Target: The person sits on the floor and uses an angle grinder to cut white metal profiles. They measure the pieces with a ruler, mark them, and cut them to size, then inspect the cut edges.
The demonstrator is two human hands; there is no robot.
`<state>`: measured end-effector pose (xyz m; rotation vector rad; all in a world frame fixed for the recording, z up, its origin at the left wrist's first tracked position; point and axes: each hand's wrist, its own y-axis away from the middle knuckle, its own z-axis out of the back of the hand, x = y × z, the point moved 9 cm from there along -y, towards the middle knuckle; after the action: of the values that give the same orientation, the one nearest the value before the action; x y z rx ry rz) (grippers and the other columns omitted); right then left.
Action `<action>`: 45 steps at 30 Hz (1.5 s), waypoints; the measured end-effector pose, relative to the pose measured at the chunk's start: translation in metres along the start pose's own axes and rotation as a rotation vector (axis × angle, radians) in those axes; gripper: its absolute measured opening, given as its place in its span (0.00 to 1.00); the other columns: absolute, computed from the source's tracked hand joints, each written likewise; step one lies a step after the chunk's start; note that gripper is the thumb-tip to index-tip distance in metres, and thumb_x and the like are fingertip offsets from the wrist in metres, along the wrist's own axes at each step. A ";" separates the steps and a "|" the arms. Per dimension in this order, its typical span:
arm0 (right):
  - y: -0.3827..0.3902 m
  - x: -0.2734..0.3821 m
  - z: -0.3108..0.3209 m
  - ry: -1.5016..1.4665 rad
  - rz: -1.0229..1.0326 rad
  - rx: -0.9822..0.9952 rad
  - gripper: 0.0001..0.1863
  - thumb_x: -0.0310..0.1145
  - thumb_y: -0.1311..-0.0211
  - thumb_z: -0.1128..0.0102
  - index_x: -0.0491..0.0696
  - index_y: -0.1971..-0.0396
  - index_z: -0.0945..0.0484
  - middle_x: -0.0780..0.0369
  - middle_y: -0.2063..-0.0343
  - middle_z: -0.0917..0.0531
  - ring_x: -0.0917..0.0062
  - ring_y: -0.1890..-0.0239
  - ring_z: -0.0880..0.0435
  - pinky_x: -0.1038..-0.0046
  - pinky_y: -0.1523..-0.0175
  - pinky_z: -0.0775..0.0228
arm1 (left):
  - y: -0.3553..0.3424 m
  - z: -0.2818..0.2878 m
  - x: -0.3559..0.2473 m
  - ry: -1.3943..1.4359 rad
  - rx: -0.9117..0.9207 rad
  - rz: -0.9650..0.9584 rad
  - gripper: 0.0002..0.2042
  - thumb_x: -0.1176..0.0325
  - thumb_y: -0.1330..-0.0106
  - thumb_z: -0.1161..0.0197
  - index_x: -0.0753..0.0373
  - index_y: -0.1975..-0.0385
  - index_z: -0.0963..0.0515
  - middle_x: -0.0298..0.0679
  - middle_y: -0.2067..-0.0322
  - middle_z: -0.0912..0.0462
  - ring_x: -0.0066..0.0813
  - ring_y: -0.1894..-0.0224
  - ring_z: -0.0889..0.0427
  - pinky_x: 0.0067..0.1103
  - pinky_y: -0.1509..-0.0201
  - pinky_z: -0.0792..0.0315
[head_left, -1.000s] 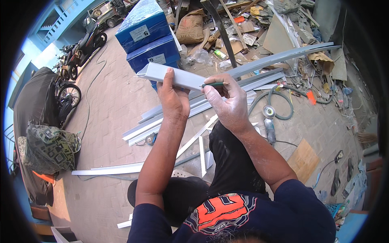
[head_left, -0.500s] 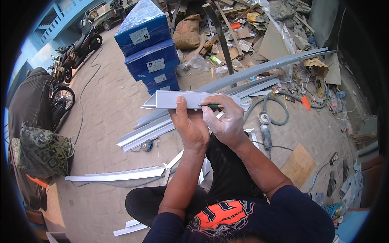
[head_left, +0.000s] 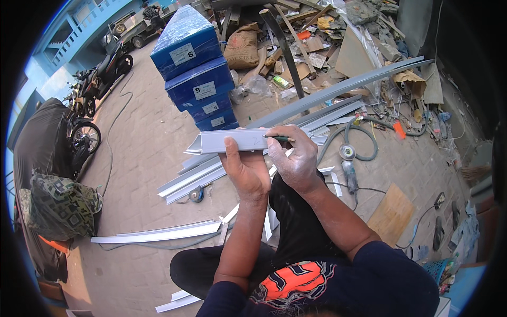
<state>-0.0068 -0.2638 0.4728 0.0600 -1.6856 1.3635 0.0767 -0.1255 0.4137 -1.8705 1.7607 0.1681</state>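
The left hand (head_left: pixel 247 173) grips the pale-grey profile (head_left: pixel 240 141) from below, at five o'clock from the blue boxes (head_left: pixel 199 87); the right hand (head_left: pixel 297 162) pinches a green pencil (head_left: pixel 283 139) at the profile's face. Clean marking calls for firm backing under the tip.

My profile piece (head_left: pixel 232 141) is pale grey with a darker grey pencil mark (head_left: pixel 255 141). My pencil (head_left: pixel 285 138) is dark green. My right fingers (head_left: pixel 275 150) are dusted whitish. My shirt (head_left: pixel 391 274) is navy with an orange print (head_left: pixel 293 282) and black lines. My trousers (head_left: pixel 296 211) are black. The boxes (head_left: pixel 182 91) are blue with white labels (head_left: pixel 205 91). The cover (head_left: pixel 60 206) carries a green, black and beige geometric pattern. The board (head_left: pixel 392 214) is tan. The tape measure (head_left: pixel 196 194) is blue and black.
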 end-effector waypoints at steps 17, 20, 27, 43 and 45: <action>0.001 0.008 0.000 0.002 0.060 0.028 0.08 0.20 0.35 0.31 0.41 0.56 0.14 0.59 0.63 0.12 0.80 0.66 0.15 0.76 0.59 0.20 | 0.006 -0.005 -0.010 -0.019 -0.001 -0.033 0.20 0.56 0.17 0.38 0.54 0.32 0.33 0.40 0.46 0.23 0.36 0.40 0.21 0.55 0.26 0.27; 0.001 0.006 -0.001 -0.035 0.060 0.065 0.08 0.20 0.35 0.31 0.41 0.57 0.15 0.59 0.63 0.12 0.80 0.65 0.13 0.75 0.58 0.19 | 0.004 -0.002 -0.011 -0.022 -0.023 -0.033 0.20 0.56 0.17 0.38 0.53 0.32 0.33 0.39 0.46 0.22 0.36 0.40 0.20 0.56 0.26 0.27; 0.000 0.000 0.006 -0.123 -0.011 0.003 0.08 0.21 0.34 0.31 0.42 0.56 0.14 0.60 0.63 0.12 0.80 0.66 0.15 0.76 0.59 0.21 | 0.000 0.001 -0.013 0.030 -0.033 -0.010 0.20 0.56 0.17 0.38 0.52 0.33 0.32 0.39 0.46 0.22 0.35 0.40 0.20 0.58 0.26 0.28; 0.000 -0.003 0.009 -0.083 0.015 0.006 0.08 0.20 0.34 0.31 0.41 0.56 0.14 0.59 0.63 0.12 0.80 0.66 0.15 0.75 0.60 0.21 | 0.002 -0.008 -0.017 -0.033 0.004 -0.035 0.19 0.55 0.17 0.38 0.53 0.35 0.32 0.38 0.48 0.22 0.34 0.42 0.20 0.59 0.25 0.30; 0.002 -0.007 0.010 -0.089 -0.015 -0.011 0.08 0.20 0.34 0.31 0.41 0.56 0.14 0.59 0.63 0.12 0.80 0.66 0.14 0.76 0.60 0.20 | 0.004 -0.007 -0.016 -0.042 0.002 -0.032 0.18 0.55 0.17 0.38 0.53 0.36 0.32 0.38 0.48 0.22 0.34 0.42 0.20 0.59 0.26 0.29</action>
<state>-0.0100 -0.2739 0.4668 0.1288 -1.7627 1.3580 0.0692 -0.1146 0.4258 -1.8792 1.7019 0.1919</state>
